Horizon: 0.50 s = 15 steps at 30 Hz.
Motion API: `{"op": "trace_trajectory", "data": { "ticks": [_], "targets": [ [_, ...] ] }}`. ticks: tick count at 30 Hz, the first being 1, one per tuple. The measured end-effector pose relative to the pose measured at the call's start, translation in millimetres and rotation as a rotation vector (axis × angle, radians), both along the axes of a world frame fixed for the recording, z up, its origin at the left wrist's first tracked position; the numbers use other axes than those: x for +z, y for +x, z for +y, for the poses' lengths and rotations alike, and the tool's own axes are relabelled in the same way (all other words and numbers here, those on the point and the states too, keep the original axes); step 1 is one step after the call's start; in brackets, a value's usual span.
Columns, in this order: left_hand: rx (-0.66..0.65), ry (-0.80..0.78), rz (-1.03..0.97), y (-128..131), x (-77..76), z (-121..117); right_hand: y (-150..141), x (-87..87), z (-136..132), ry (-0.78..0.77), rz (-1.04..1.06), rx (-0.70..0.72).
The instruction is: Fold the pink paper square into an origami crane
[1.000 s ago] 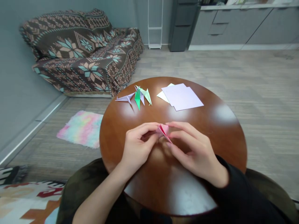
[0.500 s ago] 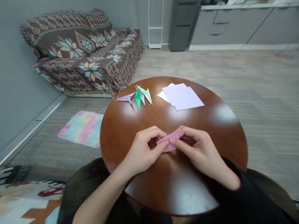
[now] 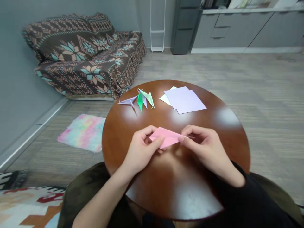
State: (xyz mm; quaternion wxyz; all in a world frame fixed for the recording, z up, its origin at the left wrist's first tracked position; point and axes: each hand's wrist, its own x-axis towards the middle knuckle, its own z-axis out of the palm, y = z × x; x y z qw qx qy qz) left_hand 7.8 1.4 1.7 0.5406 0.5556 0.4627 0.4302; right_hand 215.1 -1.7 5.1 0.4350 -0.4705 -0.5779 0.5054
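Observation:
A pink folded paper (image 3: 169,138) in a diamond-like shape is held between my two hands, above the near half of a round brown table (image 3: 133,126). My left hand (image 3: 143,148) pinches its left part, thumb on top and fingers beneath. At the pointed right end, my right hand (image 3: 204,142) grips the paper between thumb and forefinger. Farther back on the table stand several folded paper cranes: a lilac one (image 3: 128,101), a bright green one (image 3: 140,102) and a pale green one (image 3: 149,99) among them.
Flat lilac paper sheets (image 3: 186,100) overlap a pale green sheet (image 3: 165,98) at the table's far side. Beyond the table are a sofa with a patterned cover (image 3: 90,60), a fluffy pastel rug (image 3: 83,132) and grey cabinets (image 3: 237,31).
The pink paper has turned so that its broad face now shows, its left end moving left. My left hand has shifted slightly left, and my hands are farther apart.

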Motion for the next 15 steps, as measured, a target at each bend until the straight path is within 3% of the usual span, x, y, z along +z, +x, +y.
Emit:
{"op": "trace_trajectory", "data": {
  "ticks": [4, 10, 15],
  "targets": [
    [0.034, 0.023, -0.005, -0.1, -1.3, 0.0, -3.0, 0.9, -1.6, -0.031, -0.09, 0.127],
    [-0.128, 0.015, 0.066, 3.0, -2.8, -4.6, -7.0, 1.4, -4.2, 0.184, -0.189, 0.102],
    [-0.058, 0.068, 0.046, 2.2, -2.2, -2.8, -8.8, 1.1, -5.2, 0.21, -0.219, 0.139]
  ]
}}
